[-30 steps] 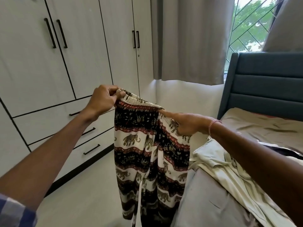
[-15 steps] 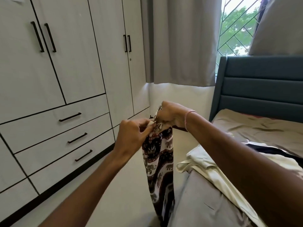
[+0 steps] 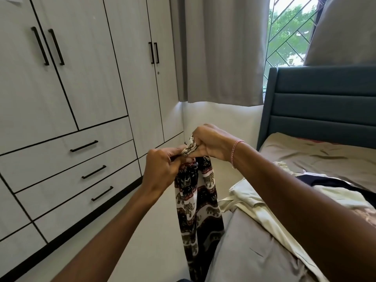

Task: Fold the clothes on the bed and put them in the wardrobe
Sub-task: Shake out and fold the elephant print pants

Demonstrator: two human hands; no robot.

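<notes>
In the head view, the two hands meet in the middle of the frame. The left hand [image 3: 162, 169] pinches the top edge of the elephant pants [image 3: 197, 204] with curled fingers. The right hand [image 3: 211, 143], a little up and to the right of it, grips the same bunched top edge. Both hands are closed on the cloth and sit very close together. The pants hang down from the hands in a long thin strip toward the bottom middle of the frame, just beside the edge of the bed [image 3: 254, 251]. I cannot see where the legs end. On the bed, at the right of the frame, lie a cream cloth [image 3: 264, 202] and a dark cloth [image 3: 325, 181], and both look unfolded. The wardrobe [image 3: 81, 78] fills the left and upper left, and all its doors and drawers are closed. So most of the job looks not done yet. What could go wrong? The pants look thin and floppy, so if one hand lets go to get a new hold, the two halves could slide apart and the fold would come out crooked. If the hands drop lower, the long legs could drag on the floor. The wardrobe is closed too, so one hand must come free to open it, and the folded pants could fall open then.
</notes>
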